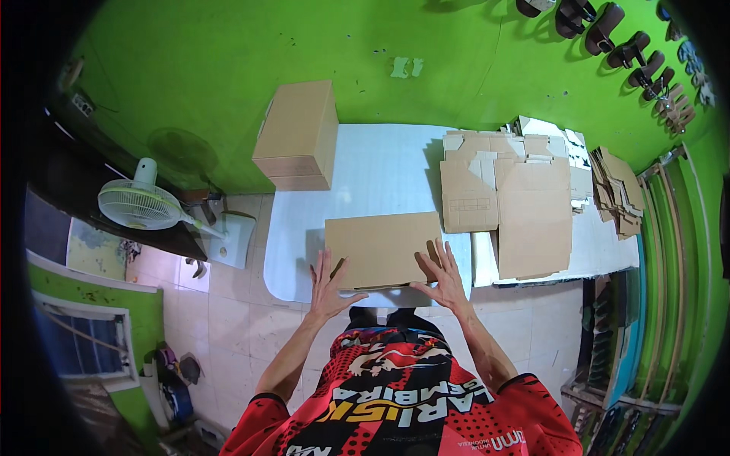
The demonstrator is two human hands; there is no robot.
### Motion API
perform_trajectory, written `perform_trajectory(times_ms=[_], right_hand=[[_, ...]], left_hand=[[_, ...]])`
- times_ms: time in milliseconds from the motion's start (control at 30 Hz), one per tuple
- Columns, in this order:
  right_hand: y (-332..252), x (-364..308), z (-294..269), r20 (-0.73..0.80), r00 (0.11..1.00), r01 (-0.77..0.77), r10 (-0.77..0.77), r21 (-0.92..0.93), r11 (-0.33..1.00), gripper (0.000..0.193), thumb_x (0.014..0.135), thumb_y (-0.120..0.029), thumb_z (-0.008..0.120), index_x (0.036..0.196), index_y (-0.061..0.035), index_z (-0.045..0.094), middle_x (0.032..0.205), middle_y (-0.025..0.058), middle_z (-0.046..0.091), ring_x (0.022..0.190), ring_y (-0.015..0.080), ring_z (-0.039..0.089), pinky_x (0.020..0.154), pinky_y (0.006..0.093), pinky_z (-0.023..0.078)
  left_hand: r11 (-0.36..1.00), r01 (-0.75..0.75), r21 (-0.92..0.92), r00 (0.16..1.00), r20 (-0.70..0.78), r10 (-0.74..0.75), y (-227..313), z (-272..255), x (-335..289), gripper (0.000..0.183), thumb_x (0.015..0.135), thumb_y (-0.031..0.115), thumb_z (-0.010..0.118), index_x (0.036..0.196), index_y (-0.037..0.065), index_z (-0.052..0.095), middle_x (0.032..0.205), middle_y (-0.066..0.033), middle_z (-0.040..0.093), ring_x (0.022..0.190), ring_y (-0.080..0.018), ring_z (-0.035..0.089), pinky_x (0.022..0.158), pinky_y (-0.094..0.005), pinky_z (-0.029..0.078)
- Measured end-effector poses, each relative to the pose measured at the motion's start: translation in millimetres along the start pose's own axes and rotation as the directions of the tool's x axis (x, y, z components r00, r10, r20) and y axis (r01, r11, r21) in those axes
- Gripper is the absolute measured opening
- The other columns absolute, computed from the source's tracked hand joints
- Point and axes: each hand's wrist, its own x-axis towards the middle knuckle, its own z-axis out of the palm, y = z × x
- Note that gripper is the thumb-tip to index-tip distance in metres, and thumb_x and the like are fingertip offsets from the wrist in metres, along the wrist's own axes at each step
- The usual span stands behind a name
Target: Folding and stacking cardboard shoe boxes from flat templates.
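Red-and-black printed jersey (395,403), worn by the person, fills the near edge below the white table (380,171); two bare forearms rise from it toward the table's near edge.

Left hand (328,287): fingers spread and flat, resting on the near left corner of the flat cardboard box (382,249). Nothing is pinched; the palm hangs over the table's near edge.

Right hand (442,275): fingers spread wide, laid on the near right corner of the same box, thumb toward the box's middle. No pinch visible.

Flat cardboard box: brown, folded flat, lying on the table's near edge, centred between both hands, long side running left to right.

Assembled cardboard box (298,137): brown, closed, standing on the table's far left corner against the green wall (228,45).

Stack of flattened cartons (506,190): brown, unfolded, heaped on the right part of the table, just beside the flat box's far right corner.

Smaller cardboard pile (617,190): beyond the table's right end, fanned.

White electric fan (141,204): on the floor left of the table, near the wall.

Sandals (623,49): dark pairs hung on the wall, above and right of the table.

Tiled floor (228,304): pale, under the table's near left side.
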Motion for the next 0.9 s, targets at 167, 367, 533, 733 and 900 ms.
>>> perform_trajectory(times_ms=[167, 367, 533, 733, 900], right_hand=[[0.3, 5.5, 7.6, 0.059, 0.998, 0.027, -0.022, -0.088, 0.996, 0.072, 0.090, -0.068, 0.068, 0.148, -0.0246, 0.062, 0.175, 0.0141, 0.018, 0.160, 0.0438, 0.014, 0.128, 0.0607, 0.012], [19.7, 67.4, -9.4, -0.089, 0.996, 0.017, -0.025, -0.088, 0.996, 0.061, 0.093, -0.062, 0.068, 0.135, -0.0169, 0.067, 0.172, 0.0163, 0.026, 0.158, 0.0454, 0.017, 0.127, 0.0636, 0.008], [39.6, 79.1, -15.8, 0.010, 1.000, -0.024, 0.026, -0.187, 0.982, 0.068, 0.100, -0.064, 0.053, 0.153, -0.0206, 0.054, 0.169, 0.0161, 0.032, 0.158, 0.0416, 0.023, 0.127, 0.0645, 0.009], [19.7, 6.6, -9.5, -0.014, 0.994, -0.112, 0.111, -0.093, 0.989, 0.063, 0.100, -0.055, 0.059, 0.152, -0.0195, 0.056, 0.161, 0.0196, 0.040, 0.145, 0.0371, 0.045, 0.122, 0.0699, 0.013], [8.6, -53.6, -11.9, 0.076, 0.992, -0.113, 0.100, 0.196, 0.974, 0.066, 0.088, -0.036, 0.079, 0.150, -0.0202, 0.059, 0.156, 0.0186, 0.046, 0.124, 0.0370, 0.060, 0.107, 0.0482, 0.048]], left_hand=[[0.962, -0.227, -0.150, 0.971, -0.110, 0.212, -32.3, 22.5, 1.4, 0.078, 0.086, 0.049, 0.081, 0.156, 0.027, 0.052, 0.175, -0.0124, 0.019, 0.161, -0.0440, 0.006, 0.122, -0.0695, 0.024], [0.951, -0.307, 0.041, 0.947, 0.108, 0.301, -55.0, 2.2, 37.2, 0.061, 0.095, 0.047, 0.071, 0.152, 0.035, 0.056, 0.174, -0.0091, 0.022, 0.161, -0.0420, 0.003, 0.122, -0.0743, 0.011], [0.940, -0.268, 0.214, 0.962, 0.121, 0.247, -56.3, -9.5, 75.0, 0.053, 0.102, 0.044, 0.061, 0.154, 0.037, 0.053, 0.175, -0.0091, 0.018, 0.162, -0.0369, 0.002, 0.120, -0.0782, 0.003], [0.942, 0.130, -0.309, 0.987, -0.055, -0.154, -42.6, 33.6, 68.9, 0.059, 0.109, 0.048, 0.046, 0.164, 0.033, 0.034, 0.176, -0.0099, 0.019, 0.162, -0.0327, 0.011, 0.120, -0.0765, 0.001], [0.845, 0.190, -0.499, 0.951, 0.306, -0.033, 8.6, 44.2, 25.6, 0.084, 0.102, 0.060, 0.055, 0.169, 0.025, 0.018, 0.175, -0.0103, 0.022, 0.161, -0.0328, 0.018, 0.123, -0.0702, 0.007]])
